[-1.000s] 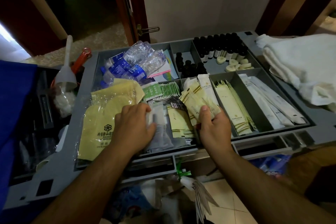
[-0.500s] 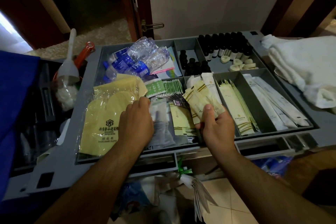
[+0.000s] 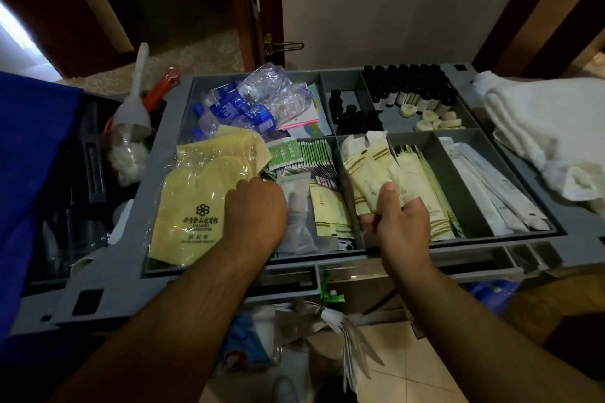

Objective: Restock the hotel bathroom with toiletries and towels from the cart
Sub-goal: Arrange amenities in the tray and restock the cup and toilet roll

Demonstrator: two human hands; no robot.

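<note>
The right hand [image 3: 402, 222] clamps a fan of cream sachets [image 3: 370, 170] between thumb and curled fingers, just right of the grey divider [image 3: 339, 157]. The left hand [image 3: 255, 209] rests on clear packets [image 3: 296, 206] left of that divider, and its finger state cannot be told because the fingers are hidden. Bare tray floor [image 3: 389, 119] shows beside the dark bottles [image 3: 409, 88].

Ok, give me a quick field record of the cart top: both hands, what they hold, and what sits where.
left hand: over clear packets in the middle front compartment; fingertips hidden, grip unclear
right hand: grips a bunch of cream sachets
yellow cloths: bagged, front left of tray
water bottles: rear left
dark bottles: rear right
towels: folded, right of tray
</note>
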